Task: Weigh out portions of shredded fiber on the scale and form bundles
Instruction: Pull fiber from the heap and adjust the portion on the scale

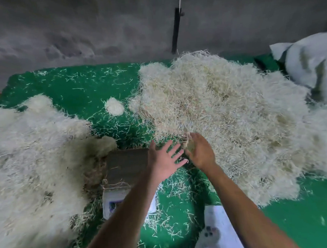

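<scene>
Fiber, shredded, pale cream, in a large loose heap (224,117) on the green mat (78,86): lies ahead and to the right of both hands, its near edge touching the right hand's fingers. Right hand (199,150): nearer, fingers curled round a small tuft at the heap's edge. Left hand (165,159): fingers spread straight, holding nothing, just beside the right. Scale with dark flat platform and white base (127,163): below and left of the left hand, platform bare; judged destination, so the carry runs leftward and toward the person. Second pale fiber mass (34,148): far left. Small pale round fiber bundle (114,106): between the heaps.
</scene>
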Available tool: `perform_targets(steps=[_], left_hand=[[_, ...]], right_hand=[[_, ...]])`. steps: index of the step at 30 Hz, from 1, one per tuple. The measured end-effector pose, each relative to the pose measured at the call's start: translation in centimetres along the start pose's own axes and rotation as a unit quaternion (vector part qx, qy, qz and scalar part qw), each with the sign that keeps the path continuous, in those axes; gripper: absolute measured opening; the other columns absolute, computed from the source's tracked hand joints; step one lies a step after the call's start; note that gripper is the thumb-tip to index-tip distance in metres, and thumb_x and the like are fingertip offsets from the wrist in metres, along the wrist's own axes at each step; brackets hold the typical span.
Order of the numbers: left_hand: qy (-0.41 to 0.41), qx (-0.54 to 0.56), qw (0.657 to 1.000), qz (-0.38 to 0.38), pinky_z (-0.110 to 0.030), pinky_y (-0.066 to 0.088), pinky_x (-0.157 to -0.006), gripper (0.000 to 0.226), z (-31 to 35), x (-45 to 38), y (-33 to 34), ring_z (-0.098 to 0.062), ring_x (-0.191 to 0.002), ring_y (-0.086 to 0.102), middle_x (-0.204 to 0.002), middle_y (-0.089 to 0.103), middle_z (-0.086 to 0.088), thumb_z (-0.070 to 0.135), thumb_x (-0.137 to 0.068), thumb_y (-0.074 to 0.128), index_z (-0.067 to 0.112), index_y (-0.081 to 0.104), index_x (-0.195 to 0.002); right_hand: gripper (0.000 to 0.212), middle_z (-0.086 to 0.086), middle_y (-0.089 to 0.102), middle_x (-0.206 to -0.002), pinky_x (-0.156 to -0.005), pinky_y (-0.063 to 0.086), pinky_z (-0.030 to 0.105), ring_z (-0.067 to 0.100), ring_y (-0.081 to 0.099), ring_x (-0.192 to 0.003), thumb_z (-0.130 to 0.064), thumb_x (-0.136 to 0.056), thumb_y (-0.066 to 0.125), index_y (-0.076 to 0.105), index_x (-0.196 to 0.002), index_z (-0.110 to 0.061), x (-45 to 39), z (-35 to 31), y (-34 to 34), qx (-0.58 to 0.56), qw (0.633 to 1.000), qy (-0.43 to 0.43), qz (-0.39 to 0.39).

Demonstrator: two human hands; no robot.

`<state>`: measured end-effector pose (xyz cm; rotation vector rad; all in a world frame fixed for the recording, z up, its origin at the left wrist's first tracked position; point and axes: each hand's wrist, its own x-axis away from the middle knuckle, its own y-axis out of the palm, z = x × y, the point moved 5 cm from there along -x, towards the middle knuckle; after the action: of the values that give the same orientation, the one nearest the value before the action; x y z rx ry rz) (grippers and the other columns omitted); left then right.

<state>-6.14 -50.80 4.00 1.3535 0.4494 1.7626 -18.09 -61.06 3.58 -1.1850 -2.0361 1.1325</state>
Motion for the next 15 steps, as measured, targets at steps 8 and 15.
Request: perform_targets(steps=[8, 15], left_hand=[[-0.012, -0.25, 0.966, 0.061, -0.063, 0.058, -0.076, 0.066, -2.5, -8.2, -0.4, -0.038, -0.128, 0.052, -0.152, 0.038, -0.005, 0.073, -0.076, 0.071, 0.05, 0.051, -0.135], [0.179, -0.507, 0.819, 0.202, -0.012, 0.045, -0.048, 0.009, 3.1, -8.1, -1.9, -0.007, -0.068, 0.064, -0.092, 0.059, 0.016, 0.029, -0.102, 0.059, 0.031, 0.067, -0.106]], right_hand=[[0.025, -0.007, 0.062, -0.083, -0.079, 0.058, 0.031, 0.004, 0.065, -0.078, -0.003, -0.096, 0.063, 0.065, -0.116, -0.018, -1.4, 4.1, 6.4, -0.101, 0.992, 0.065, -0.027], [0.028, -0.001, 0.064, -0.126, -0.104, 0.044, 0.025, 0.009, 0.057, -0.119, -0.04, -0.099, 0.052, 0.07, -0.116, -0.027, 0.5, 1.6, 4.9, -0.25, 0.961, 0.011, 0.119]])
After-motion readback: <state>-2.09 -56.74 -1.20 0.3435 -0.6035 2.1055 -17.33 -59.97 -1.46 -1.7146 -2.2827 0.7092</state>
